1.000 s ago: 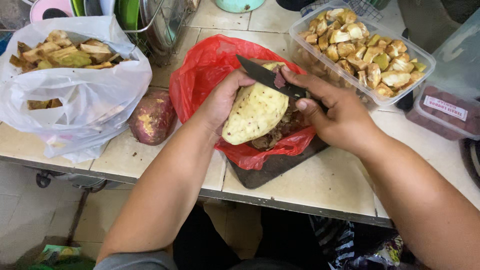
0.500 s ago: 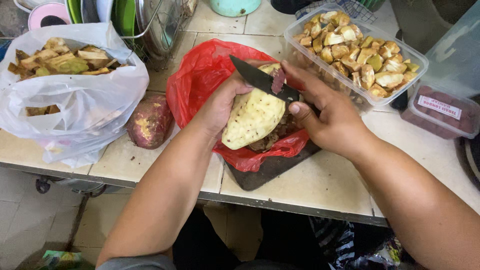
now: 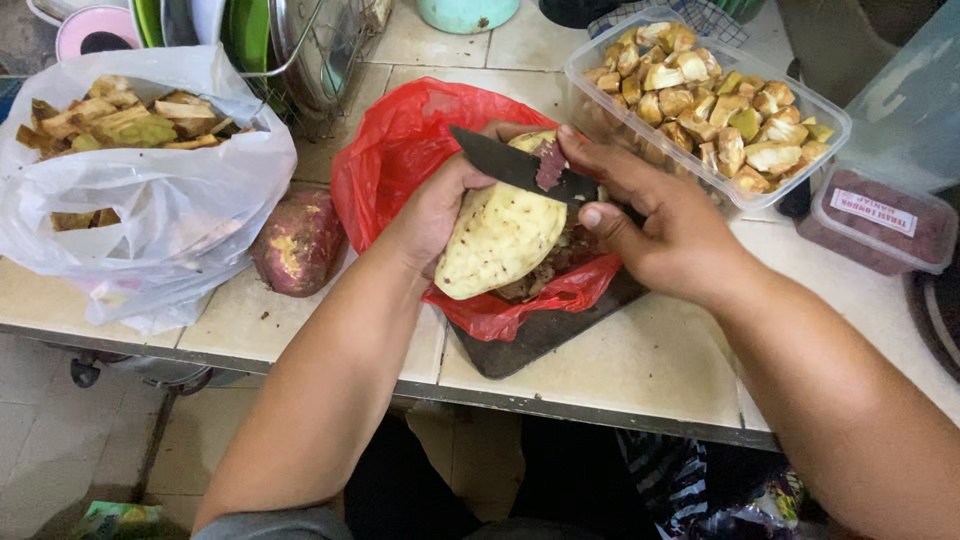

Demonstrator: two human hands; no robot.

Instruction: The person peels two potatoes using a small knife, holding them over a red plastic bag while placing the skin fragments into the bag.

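My left hand point(image 3: 437, 215) gripped the peeled sweet potato point(image 3: 500, 240) over the red bag point(image 3: 395, 150) while my right hand point(image 3: 655, 225) clenched the knife point(image 3: 510, 165) against its top.

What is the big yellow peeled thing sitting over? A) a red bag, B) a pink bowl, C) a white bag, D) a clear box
A: the left hand holds the peeled tuber over the red bag on the dark board, while the right hand presses the knife on it.
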